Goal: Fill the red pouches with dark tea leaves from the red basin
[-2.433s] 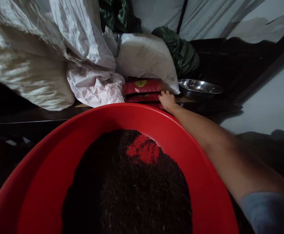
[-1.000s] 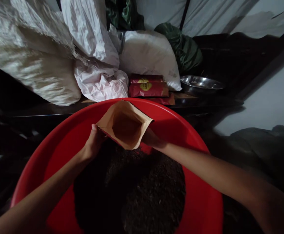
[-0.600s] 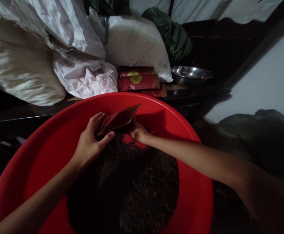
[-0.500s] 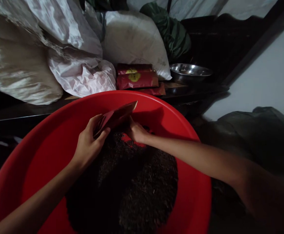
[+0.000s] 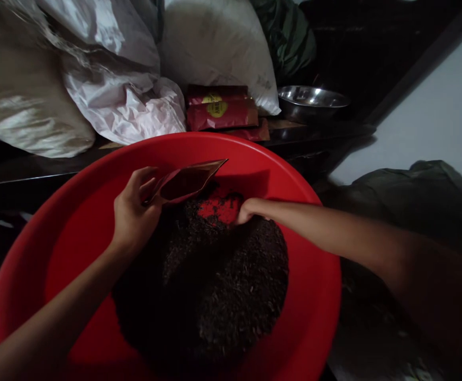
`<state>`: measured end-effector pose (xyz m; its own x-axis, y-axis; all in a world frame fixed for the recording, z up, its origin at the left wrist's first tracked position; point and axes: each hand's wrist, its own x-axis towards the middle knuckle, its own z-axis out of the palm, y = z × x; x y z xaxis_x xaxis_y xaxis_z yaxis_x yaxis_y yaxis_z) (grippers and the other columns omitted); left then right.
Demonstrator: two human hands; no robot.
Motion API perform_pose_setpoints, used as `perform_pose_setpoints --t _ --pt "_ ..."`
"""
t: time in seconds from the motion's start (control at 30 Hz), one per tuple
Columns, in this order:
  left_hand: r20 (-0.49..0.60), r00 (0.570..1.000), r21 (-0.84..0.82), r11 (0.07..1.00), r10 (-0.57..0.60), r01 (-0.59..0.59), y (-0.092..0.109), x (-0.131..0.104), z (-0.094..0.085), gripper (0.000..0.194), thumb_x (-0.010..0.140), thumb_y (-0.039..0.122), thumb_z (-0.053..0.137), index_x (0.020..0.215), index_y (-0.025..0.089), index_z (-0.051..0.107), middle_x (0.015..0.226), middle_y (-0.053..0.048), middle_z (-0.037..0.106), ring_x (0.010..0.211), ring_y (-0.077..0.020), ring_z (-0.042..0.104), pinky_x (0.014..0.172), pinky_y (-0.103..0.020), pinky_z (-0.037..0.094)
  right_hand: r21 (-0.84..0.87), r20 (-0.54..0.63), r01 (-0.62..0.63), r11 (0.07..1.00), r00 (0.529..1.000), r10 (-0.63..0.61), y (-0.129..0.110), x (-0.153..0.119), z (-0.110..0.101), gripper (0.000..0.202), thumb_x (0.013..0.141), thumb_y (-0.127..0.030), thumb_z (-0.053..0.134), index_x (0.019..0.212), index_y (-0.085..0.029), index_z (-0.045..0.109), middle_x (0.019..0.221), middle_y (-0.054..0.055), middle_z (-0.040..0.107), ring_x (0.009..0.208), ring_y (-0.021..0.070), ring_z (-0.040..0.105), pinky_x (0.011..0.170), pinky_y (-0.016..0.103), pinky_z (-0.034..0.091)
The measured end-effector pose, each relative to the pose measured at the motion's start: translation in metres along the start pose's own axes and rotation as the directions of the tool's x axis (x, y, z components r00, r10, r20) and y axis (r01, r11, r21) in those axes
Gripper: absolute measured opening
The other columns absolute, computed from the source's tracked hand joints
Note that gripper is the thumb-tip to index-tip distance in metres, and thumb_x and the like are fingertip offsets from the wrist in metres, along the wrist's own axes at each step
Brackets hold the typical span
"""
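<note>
My left hand [image 5: 134, 214] is closed on one end of a dark red packaging pouch [image 5: 187, 182], held tilted over the tub with its mouth gaping. Below the pouch, a heap of dark, dried loose bits that look like tea leaves [image 5: 246, 291] covers much of the floor of a wide red plastic tub [image 5: 314, 296]. My right hand [image 5: 247, 209] reaches down into the far edge of the heap, beside a patch of bare red floor. Its fingers are hidden from view.
Several red pouches with a yellow emblem [image 5: 223, 114] lie behind the tub on a dark ledge. Large white sacks [image 5: 218, 47] stand around them, and a steel bowl [image 5: 314, 100] sits to their right. A dark green bag [image 5: 425, 185] is at the far right.
My right hand has moved from under the pouch, right and down into the dark bits. The pouch has tipped so its open mouth faces me more. The view has shifted slightly.
</note>
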<state>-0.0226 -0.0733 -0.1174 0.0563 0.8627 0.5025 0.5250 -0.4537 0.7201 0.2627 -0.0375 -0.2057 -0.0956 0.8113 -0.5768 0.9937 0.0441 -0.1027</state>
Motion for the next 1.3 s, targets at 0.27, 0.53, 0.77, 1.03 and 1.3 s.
perform_pose_setpoints --t 0.27,0.53,0.77,1.03,1.3 --pt "0.028 0.959 0.257 0.925 0.283 -0.280 0.000 0.005 -0.010 0.026 0.092 0.012 0.051 0.108 0.027 0.064 0.144 -0.004 0.069 0.123 -0.0272 0.072 0.106 -0.048 0.064 0.172 0.268 0.147 0.974 0.944 -0.190 -0.030 -0.042 0.031 0.064 0.077 -0.068 0.079 0.113 -0.015 0.081 0.108 0.013 0.080 0.107 0.0302 0.078 0.092 0.038 0.063" --pt "0.267 0.919 0.241 0.903 0.291 -0.356 -0.006 0.009 -0.011 0.066 0.083 0.006 0.048 0.145 0.022 0.064 0.158 -0.005 0.059 0.145 -0.0248 0.058 0.128 -0.042 0.046 0.311 0.020 0.244 0.919 0.965 -0.263 -0.058 -0.080 0.032 0.058 0.085 -0.051 0.076 0.129 -0.013 0.074 0.125 0.020 0.077 0.111 0.0360 0.077 0.091 0.042 0.063" --pt "0.405 0.855 0.204 0.879 0.325 -0.431 -0.012 0.009 -0.008 0.088 0.078 -0.003 0.047 0.164 0.019 0.043 0.172 -0.010 0.042 0.156 -0.0268 0.045 0.130 -0.044 0.042 0.287 -0.069 0.463 0.839 0.883 -0.464 -0.087 -0.085 0.017 0.067 0.073 -0.026 0.086 0.138 -0.019 0.072 0.117 0.010 0.080 0.111 0.0309 0.075 0.090 0.033 0.058" --pt "0.490 0.801 0.166 0.865 0.344 -0.473 -0.011 0.007 -0.007 0.073 0.091 0.007 0.054 0.162 0.021 0.044 0.171 -0.013 0.042 0.153 -0.0319 0.050 0.123 -0.051 0.050 0.154 -0.542 0.865 0.478 0.479 -0.690 -0.097 -0.114 -0.041 0.028 0.078 -0.019 0.079 0.105 -0.023 0.073 0.111 0.002 0.076 0.106 0.0225 0.070 0.101 0.036 0.053" --pt "0.511 0.792 0.174 0.861 0.335 -0.477 -0.015 0.011 -0.004 0.084 0.081 0.001 0.053 0.161 0.022 0.044 0.174 -0.011 0.038 0.152 -0.0327 0.051 0.118 -0.051 0.055 -0.044 -0.805 0.704 0.709 0.395 -0.442 -0.080 -0.098 -0.043 0.053 0.092 -0.019 0.067 0.144 -0.028 0.060 0.144 0.008 0.061 0.141 0.0292 0.055 0.125 0.053 0.044"
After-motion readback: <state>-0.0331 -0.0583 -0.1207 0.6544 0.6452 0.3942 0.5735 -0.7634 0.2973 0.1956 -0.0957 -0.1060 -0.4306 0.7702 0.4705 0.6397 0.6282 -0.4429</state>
